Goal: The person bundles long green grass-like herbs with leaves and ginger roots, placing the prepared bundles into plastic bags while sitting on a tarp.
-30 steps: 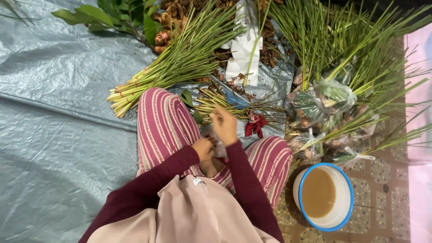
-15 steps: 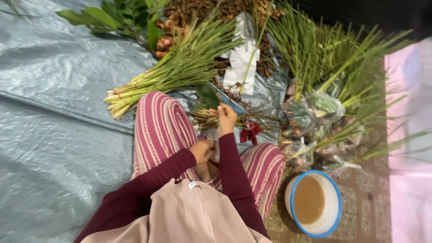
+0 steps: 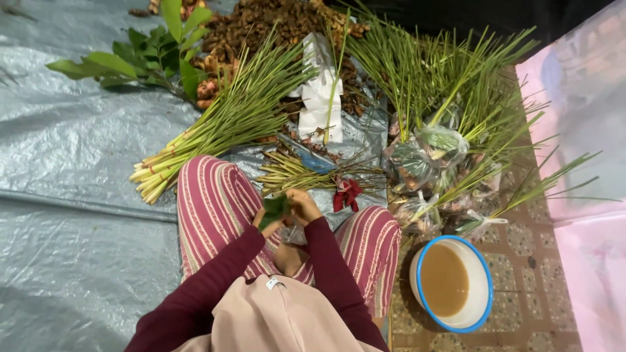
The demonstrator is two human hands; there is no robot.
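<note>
— Gray plastic sheet [image 3: 78, 163] covers the floor, right? What is on it?

— Yes. At the top lies a leafy branch [image 3: 140, 62], and next to it a brown pile of roots [image 3: 274, 26]. A big bundle of long green stalks [image 3: 222, 127] lies slanted, its pale ends near the person's knee. A white folded bag [image 3: 319, 98] sits on top of the roots.

— Where are the hands?

— Both are together over the lap, above the striped pants [image 3: 215, 208]. The left hand [image 3: 270, 218] and the right hand [image 3: 303, 205] meet on a green leaf [image 3: 275, 210].

— Are the fingers open or closed?

— They curl around the leaf. The left fingers pinch it from one side and the right fingers press it from the other. The leaf looks folded between them.

— What is close to the hands?

— Just past them lies a small bunch of thin yellow-green stalks [image 3: 293, 173]. A red scrap [image 3: 347, 193] lies beside the right hand.

— And on the right side?

— More long green stalks [image 3: 443, 78] fan out. Clear bags [image 3: 424, 156] with green things inside sit under them. A white bowl with a blue rim [image 3: 484, 277] holds brown liquid on the tiled floor [image 3: 535, 261]. It stands well apart from the hands. A pink cloth [image 3: 580, 130] lies at the far right.
</note>
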